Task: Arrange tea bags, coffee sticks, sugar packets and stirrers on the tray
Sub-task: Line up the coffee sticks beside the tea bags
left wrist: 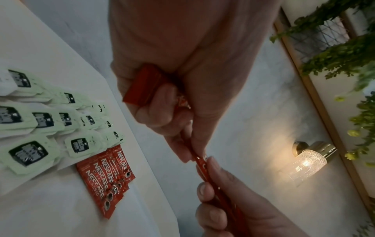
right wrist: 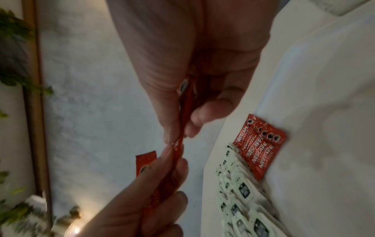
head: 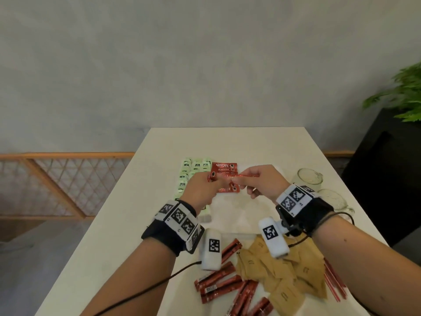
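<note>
Both hands hover over the white tray [head: 229,214] with a small bundle of red coffee sticks [head: 242,176] stretched between them. My left hand [head: 211,181] grips one end [left wrist: 142,86], and my right hand [head: 242,179] pinches the other end [right wrist: 183,102]. Under the hands, several coffee sticks [head: 225,168] lie side by side on the tray, next to rows of pale green tea bags [head: 193,169] on their left. Loose coffee sticks [head: 222,282], brown sugar packets [head: 281,270] and red stirrers [head: 335,285] lie on the table near me.
Two glass cups [head: 307,177] [head: 335,199] stand at the table's right edge. A black cabinet [head: 387,169] with a plant is beyond that edge. A wooden lattice rail [head: 57,179] runs along the left. A lit wall lamp [left wrist: 308,162] shows in the left wrist view.
</note>
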A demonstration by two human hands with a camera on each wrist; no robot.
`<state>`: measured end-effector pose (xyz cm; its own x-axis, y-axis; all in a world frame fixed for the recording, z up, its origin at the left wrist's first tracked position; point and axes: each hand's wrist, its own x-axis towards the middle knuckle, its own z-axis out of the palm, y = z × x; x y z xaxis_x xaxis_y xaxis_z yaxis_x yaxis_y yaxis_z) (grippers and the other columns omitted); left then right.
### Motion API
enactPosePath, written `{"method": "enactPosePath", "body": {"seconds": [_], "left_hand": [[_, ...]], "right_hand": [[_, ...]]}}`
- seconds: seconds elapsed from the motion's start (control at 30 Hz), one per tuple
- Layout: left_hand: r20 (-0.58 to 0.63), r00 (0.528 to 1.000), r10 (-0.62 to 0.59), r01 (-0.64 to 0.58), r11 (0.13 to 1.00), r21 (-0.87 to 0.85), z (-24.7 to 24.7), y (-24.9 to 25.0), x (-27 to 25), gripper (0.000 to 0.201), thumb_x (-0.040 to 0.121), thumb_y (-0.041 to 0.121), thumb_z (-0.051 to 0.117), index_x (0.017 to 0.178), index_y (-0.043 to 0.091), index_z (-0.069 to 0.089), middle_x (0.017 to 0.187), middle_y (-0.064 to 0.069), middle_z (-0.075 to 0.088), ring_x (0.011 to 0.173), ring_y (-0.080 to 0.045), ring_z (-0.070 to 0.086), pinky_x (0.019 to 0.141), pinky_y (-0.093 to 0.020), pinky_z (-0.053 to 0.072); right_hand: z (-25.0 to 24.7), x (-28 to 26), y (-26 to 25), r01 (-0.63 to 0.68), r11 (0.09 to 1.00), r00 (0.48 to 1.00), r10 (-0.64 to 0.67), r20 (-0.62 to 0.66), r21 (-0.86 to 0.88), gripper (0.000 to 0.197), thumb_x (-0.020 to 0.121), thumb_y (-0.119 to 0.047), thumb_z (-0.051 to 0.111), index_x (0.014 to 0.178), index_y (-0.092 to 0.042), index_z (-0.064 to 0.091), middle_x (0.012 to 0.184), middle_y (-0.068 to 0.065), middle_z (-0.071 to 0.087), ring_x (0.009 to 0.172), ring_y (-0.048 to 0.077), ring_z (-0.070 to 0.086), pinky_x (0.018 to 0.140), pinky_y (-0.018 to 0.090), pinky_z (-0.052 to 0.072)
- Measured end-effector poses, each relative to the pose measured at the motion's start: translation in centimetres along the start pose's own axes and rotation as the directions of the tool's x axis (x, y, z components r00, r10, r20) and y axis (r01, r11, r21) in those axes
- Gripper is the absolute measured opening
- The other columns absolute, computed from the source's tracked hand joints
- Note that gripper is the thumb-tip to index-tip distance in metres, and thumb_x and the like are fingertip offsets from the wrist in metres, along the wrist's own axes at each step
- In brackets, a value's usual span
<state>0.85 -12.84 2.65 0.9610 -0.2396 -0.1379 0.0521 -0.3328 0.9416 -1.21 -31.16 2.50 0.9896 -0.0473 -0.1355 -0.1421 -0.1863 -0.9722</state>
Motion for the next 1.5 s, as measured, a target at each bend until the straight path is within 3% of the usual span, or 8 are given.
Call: {"method": "enactPosePath", "body": {"seconds": [0.1,0.27,0.43,0.7,0.8,0.93,1.2,1.5], "left_hand": [[-0.011,1.0,0.006,-0.006,0.999,0.053,-1.0,-0.1,0.6,0.019,0.088,0.033,0.071,0.083,0.015,0.075,0.058,0.012,0.06,0.048,-0.004,0.045,0.05,-0.021,0.035],[0.027,0.999,-0.026,0.024,0.997,0.069,-2.9,-1.1,1.7,0.024,0.089,0.036,0.069,0.087,0.012,0.075,0.09,-0.018,0.069,0.059,-0.015,0.04,0.045,-0.023,0.033],[0.072,0.989,-0.129,0.115,0.979,0.169,-4.8,-1.5,2.2,0.031,0.093,0.045,0.057,0.086,0.014,0.056,0.074,-0.001,0.046,0.057,-0.016,0.034,0.044,-0.02,0.031],[0.019,0.972,-0.235,0.235,0.968,-0.083,-7.0,-4.1,4.2,0.035,0.098,0.024,0.035,0.102,0.002,0.061,0.094,-0.008,0.062,0.057,-0.013,0.043,0.045,-0.024,0.035],[0.057,0.98,-0.188,0.193,0.977,-0.094,-7.5,-4.6,4.4,0.031,0.098,0.023,0.039,0.106,0.006,0.065,0.095,-0.006,0.067,0.058,-0.014,0.053,0.052,-0.029,0.046],[0.159,0.98,-0.121,0.141,0.983,-0.12,-8.3,-5.2,4.3,0.027,0.103,0.03,0.045,0.11,0.018,0.068,0.082,-0.005,0.07,0.055,-0.012,0.054,0.051,-0.026,0.053],[0.141,0.953,-0.267,0.287,0.946,-0.151,-8.7,-5.6,6.3,0.023,0.098,0.017,0.034,0.093,0.006,0.053,0.058,-0.009,0.061,0.039,-0.013,0.03,0.038,-0.02,0.025],[0.17,0.975,-0.144,0.173,0.97,-0.171,-7.7,-6.2,5.8,0.019,0.098,0.017,0.056,0.114,0.017,0.065,0.088,-0.007,0.073,0.058,-0.012,0.059,0.051,-0.027,0.054]], "right_hand": [[0.2,0.2,0.2,-0.037,0.998,0.998,0.04,-0.057,0.051,0.024,0.076,-0.018,0.081,0.085,0.0,0.07,0.064,0.007,0.065,0.047,0.01,0.052,0.045,0.022,0.047],[0.1,0.8,0.8,-0.101,0.987,0.994,0.106,-0.034,0.125,0.021,0.086,-0.008,0.07,0.1,0.006,0.065,0.079,0.016,0.071,0.049,0.012,0.06,0.049,0.023,0.054],[0.9,1.4,2.7,-0.186,0.978,0.981,0.191,-0.043,0.091,0.015,0.094,-0.003,0.056,0.106,0.003,0.064,0.089,0.017,0.071,0.056,0.016,0.064,0.055,0.027,0.058],[2.2,3.6,7.7,-0.484,0.864,0.857,0.437,-0.273,-0.136,0.019,0.089,-0.009,0.066,0.106,0.001,0.066,0.069,0.014,0.061,0.055,0.018,0.056,0.044,0.024,0.054],[2.5,4.8,7.9,-0.493,0.861,0.84,0.432,-0.328,-0.128,0.019,0.088,-0.009,0.068,0.106,-0.001,0.066,0.065,0.011,0.06,0.052,0.017,0.054,0.042,0.022,0.052],[2.7,6.4,8.1,-0.513,0.848,0.816,0.435,-0.38,-0.133,0.031,0.082,-0.01,0.074,0.104,-0.007,0.053,0.07,0.011,0.061,0.054,0.019,0.054,0.065,0.037,0.056],[3.4,7.9,8.9,-0.52,0.835,0.799,0.401,-0.447,-0.18,0.038,0.077,-0.019,0.081,0.098,-0.014,0.05,0.076,0.01,0.063,0.056,0.019,0.055,0.059,0.034,0.053],[3.3,7.9,9.0,-0.482,0.826,0.834,0.331,-0.442,-0.292,0.036,0.076,-0.03,0.08,0.093,-0.017,0.052,0.079,0.007,0.066,0.053,0.018,0.055,0.058,0.033,0.052]]}}
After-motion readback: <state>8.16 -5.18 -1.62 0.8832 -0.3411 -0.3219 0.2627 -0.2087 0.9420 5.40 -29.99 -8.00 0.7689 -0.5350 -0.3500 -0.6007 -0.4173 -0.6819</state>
